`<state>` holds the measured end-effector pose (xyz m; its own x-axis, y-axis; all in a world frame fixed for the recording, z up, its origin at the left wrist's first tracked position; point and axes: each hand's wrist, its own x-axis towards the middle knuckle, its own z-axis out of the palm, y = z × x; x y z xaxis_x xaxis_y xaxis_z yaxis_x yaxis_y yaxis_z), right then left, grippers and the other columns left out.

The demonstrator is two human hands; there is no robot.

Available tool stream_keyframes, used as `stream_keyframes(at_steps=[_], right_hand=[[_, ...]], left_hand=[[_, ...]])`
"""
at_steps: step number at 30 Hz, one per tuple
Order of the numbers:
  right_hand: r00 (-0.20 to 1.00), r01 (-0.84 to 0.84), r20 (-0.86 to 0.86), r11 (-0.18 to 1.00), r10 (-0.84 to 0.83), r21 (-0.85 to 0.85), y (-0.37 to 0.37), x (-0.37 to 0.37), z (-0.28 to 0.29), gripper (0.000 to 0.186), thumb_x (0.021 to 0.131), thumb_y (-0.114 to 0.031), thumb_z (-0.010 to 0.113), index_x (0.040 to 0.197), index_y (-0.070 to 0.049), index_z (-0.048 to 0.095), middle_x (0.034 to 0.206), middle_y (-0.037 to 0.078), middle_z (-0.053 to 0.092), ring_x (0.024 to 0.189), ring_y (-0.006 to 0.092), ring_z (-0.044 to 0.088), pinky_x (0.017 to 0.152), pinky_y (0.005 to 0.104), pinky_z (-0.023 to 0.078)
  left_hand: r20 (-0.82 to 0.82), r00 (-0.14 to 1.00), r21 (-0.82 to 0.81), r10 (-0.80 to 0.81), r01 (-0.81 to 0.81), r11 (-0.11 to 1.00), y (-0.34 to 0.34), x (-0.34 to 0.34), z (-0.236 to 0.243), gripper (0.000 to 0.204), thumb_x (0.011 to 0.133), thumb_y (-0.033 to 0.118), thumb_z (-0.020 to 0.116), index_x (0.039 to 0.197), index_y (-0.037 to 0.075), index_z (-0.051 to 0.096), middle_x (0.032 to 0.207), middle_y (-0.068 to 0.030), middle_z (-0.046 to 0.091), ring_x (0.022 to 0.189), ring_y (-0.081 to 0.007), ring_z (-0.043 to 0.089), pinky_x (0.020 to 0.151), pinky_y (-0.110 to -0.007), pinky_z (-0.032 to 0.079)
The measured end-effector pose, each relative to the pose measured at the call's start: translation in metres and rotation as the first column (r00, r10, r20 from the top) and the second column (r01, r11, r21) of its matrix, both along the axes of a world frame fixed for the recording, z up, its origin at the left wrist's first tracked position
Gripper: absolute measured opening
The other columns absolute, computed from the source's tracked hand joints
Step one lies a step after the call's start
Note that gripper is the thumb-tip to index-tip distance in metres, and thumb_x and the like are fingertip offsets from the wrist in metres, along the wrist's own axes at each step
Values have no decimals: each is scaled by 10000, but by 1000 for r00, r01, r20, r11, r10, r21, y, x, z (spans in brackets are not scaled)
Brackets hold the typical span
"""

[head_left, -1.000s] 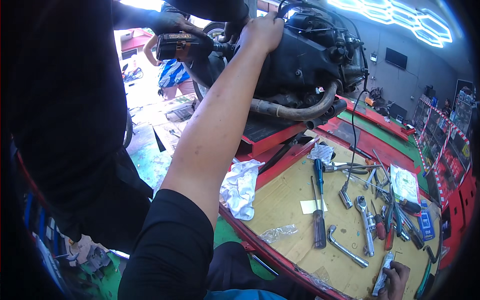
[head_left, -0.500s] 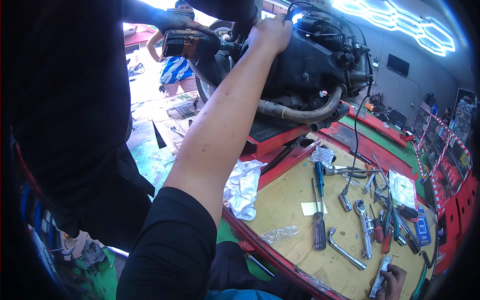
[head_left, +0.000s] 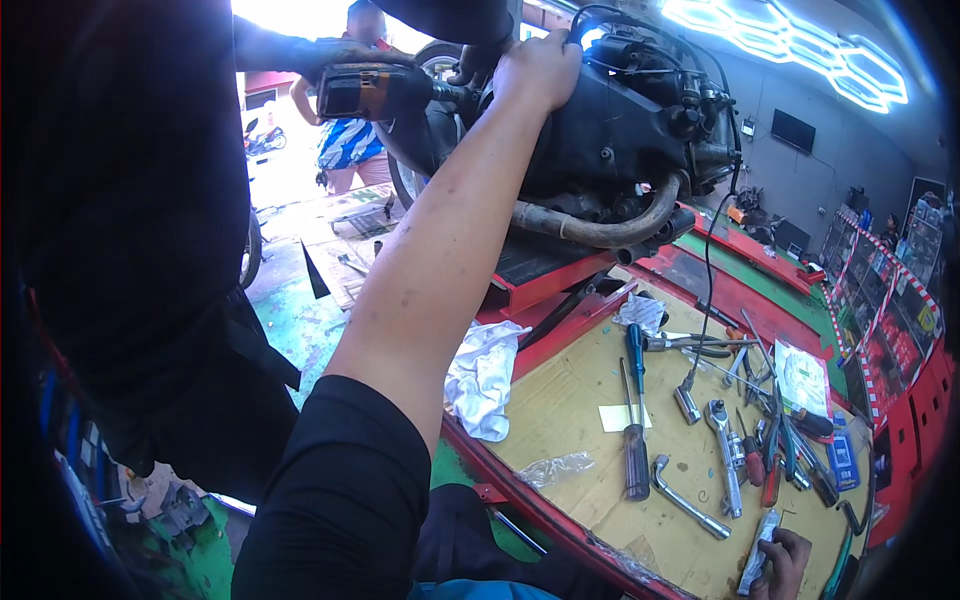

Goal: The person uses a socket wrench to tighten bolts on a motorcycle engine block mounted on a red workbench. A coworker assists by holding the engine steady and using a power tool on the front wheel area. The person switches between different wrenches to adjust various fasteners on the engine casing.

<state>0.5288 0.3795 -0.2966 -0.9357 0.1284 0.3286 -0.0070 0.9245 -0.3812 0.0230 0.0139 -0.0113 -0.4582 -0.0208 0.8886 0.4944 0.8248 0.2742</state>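
Observation:
My left hand (head_left: 538, 72) reaches up across the view and is closed over the upper edge of the dark motorcycle engine (head_left: 610, 150); its fingertips are hidden. At the lower right, my right hand (head_left: 785, 562) is closed around a whitish-silver squeeze tube (head_left: 758, 553) above the cardboard-covered bench. On the left, a co-worker in dark clothes holds an orange-and-black impact wrench (head_left: 365, 95), its nose against the engine's left side. A curved, rusty exhaust pipe (head_left: 590, 232) runs below the engine.
On the cardboard (head_left: 585, 400) lie a screwdriver (head_left: 636, 460), a ratchet (head_left: 724, 455), an angled socket wrench (head_left: 690, 500) and several pliers. A white rag (head_left: 482, 380) hangs at the bench's left edge. A black cable (head_left: 712, 260) drops from the engine. Another person (head_left: 352, 140) stands behind.
The co-worker's body and arm have shifted slightly left, and the impact wrench is a little lower and tilted differently. Both my hands stay in place.

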Motion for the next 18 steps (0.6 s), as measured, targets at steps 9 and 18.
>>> stream_keyframes(at_steps=[9, 18], right_hand=[[1000, -28, -14, 999, 28, -30, 1, -1, 1, 456, 1058, -375, 536, 1405, -84, 585, 1480, 205, 482, 1367, 386, 450, 1112, 463, 388], [1000, 12, -22, 1000, -12, -23, 2, -1, -1, 629, 1015, -544, 523, 1406, -56, 596, 1461, 231, 494, 1364, 410, 452, 1138, 503, 356]], left_hand=[[-52, 999, 3, -2, 2, 1000, -1, -2, -2, 543, 995, 387, 366, 1441, 160, 575, 1333, -241, 655, 1268, -408, 609, 1109, -506, 456], [-298, 954, -255, 42, -122, 959, -7, -39, -3, 422, 1007, 279, 431, 1298, 47, 631, 1397, -246, 602, 1231, -445, 602, 1076, -505, 469]])
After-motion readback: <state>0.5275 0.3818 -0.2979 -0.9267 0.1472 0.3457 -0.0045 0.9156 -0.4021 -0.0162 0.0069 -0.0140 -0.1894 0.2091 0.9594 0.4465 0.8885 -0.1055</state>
